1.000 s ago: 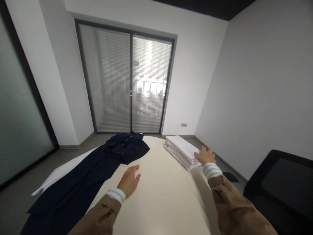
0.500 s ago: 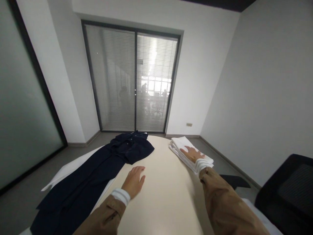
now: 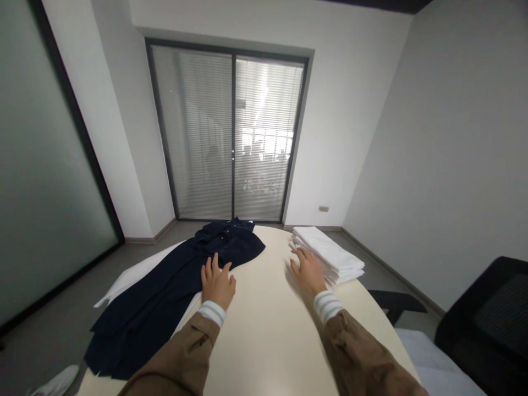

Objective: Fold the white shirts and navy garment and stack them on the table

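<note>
With fingers loosely spread and holding nothing, the person's left hand is at the edge of the navy garment at the table's ten o'clock, and the right hand, half-open, empty, is just beside the folded white cloth at two.

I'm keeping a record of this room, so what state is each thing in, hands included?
Dark garment: laid out lengthwise on the table.
White cloth: partly covered by the dark garment.
White stack: folded in layers.
Left hand: open, fingers spread, at the dark garment's edge; contact unclear.
Right hand: open, fingers bent, beside the white stack.
Blinds: lowered.
</note>
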`<action>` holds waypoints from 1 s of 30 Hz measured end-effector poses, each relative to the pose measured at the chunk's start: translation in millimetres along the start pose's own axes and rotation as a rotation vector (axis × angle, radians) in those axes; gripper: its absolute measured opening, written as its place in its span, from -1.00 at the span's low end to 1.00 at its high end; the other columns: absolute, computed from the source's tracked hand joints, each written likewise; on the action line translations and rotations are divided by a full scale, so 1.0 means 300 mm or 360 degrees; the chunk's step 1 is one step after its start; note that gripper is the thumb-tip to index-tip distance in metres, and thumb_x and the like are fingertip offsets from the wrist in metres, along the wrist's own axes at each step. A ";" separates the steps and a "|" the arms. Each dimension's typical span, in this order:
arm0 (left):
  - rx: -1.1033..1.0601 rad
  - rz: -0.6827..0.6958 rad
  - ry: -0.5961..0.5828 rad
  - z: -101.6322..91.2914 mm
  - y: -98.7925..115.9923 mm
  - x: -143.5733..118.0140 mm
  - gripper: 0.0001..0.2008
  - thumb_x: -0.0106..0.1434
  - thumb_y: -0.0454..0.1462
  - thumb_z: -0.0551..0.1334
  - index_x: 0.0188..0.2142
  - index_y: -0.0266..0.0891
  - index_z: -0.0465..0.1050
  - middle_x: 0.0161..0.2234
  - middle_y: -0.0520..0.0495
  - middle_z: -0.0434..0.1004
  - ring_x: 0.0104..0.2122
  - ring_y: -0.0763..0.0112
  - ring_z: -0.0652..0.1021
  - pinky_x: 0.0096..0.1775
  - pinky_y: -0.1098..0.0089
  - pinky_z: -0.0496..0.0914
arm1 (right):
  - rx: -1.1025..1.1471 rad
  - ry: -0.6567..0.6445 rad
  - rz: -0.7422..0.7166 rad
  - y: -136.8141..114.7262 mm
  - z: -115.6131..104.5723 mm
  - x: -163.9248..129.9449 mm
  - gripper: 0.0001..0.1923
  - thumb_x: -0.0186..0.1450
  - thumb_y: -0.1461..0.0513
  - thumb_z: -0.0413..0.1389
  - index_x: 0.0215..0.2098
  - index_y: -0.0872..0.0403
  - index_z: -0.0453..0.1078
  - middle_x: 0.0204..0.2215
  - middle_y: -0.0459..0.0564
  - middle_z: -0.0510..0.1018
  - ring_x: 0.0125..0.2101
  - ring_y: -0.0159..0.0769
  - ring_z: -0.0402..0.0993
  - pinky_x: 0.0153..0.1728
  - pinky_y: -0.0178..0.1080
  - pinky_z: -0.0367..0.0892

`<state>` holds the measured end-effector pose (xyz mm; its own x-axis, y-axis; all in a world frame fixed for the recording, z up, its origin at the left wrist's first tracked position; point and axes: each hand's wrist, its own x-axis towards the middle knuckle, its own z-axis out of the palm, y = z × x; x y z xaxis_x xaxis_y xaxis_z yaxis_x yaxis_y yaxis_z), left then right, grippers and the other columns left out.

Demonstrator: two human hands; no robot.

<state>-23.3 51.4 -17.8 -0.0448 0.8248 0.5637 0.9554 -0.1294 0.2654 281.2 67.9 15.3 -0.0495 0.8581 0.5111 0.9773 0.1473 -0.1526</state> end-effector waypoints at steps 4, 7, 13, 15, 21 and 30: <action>0.0250 -0.0142 -0.0170 0.006 -0.042 -0.001 -0.62 0.26 -0.24 0.18 0.04 -0.27 0.49 0.22 -0.35 0.30 0.20 -0.19 0.28 0.20 -0.16 0.09 | 0.0226 -0.0239 0.0026 -0.035 0.082 -0.113 -0.64 0.37 0.16 -0.01 0.06 0.07 0.41 0.07 0.10 0.48 0.08 -0.10 0.34 0.13 -0.06 0.20; 0.0301 -0.0108 -0.0220 0.009 -0.054 0.003 -0.58 0.30 -0.28 0.11 0.12 -0.36 0.42 0.15 -0.36 0.39 0.14 -0.11 0.35 0.16 -0.07 0.18 | 0.0302 -0.0324 -0.0042 -0.024 0.100 -0.135 -0.66 0.36 0.17 0.00 0.03 0.08 0.44 0.08 0.11 0.48 0.12 -0.12 0.32 0.19 -0.08 0.15; 0.0250 -0.0145 -0.0289 -0.049 -0.099 0.055 -0.63 0.30 -0.38 0.07 0.05 -0.38 0.46 0.08 -0.38 0.43 0.01 0.01 0.45 -0.07 0.19 0.39 | 0.0364 -0.0336 -0.0039 -0.012 0.091 -0.125 -0.66 0.35 0.17 0.00 0.01 0.09 0.45 0.09 0.13 0.47 0.13 -0.13 0.32 0.22 -0.07 0.13; 0.0229 -0.0155 -0.0313 -0.069 -0.118 0.072 -0.71 0.33 -0.36 0.06 -0.11 -0.34 0.53 -0.10 -0.32 0.54 -0.10 0.05 0.50 -0.12 0.21 0.40 | 0.0370 -0.0338 -0.0042 -0.014 0.087 -0.126 -0.66 0.35 0.17 0.00 0.01 0.09 0.45 0.10 0.13 0.47 0.14 -0.12 0.32 0.22 -0.06 0.13; 0.0079 -0.0089 -0.0036 -0.099 -0.102 0.087 -0.70 0.43 -0.24 0.00 -0.11 -0.21 0.51 -0.16 -0.17 0.59 -0.13 0.15 0.53 -0.12 0.26 0.38 | 0.0405 -0.0336 -0.0013 -0.023 0.073 -0.127 -0.67 0.33 0.19 0.01 -0.01 0.07 0.46 0.09 0.13 0.47 0.12 -0.09 0.33 0.20 -0.03 0.14; -0.0349 0.0307 -0.0221 -0.155 0.130 0.016 -0.70 0.46 -0.24 -0.03 -0.08 -0.16 0.47 -0.10 -0.08 0.58 -0.11 0.30 0.56 -0.09 0.38 0.39 | 0.0688 -0.0330 -0.0273 -0.095 0.026 -0.134 -0.40 0.29 0.15 0.10 0.28 0.01 0.20 -0.12 0.04 0.55 -0.05 -0.14 0.41 0.05 -0.08 0.26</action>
<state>0.2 24.6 31.7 0.1856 0.8386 0.5121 0.8561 -0.3938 0.3346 253.6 33.0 -7.4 -0.2845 0.8770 0.3873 0.7789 0.4470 -0.4399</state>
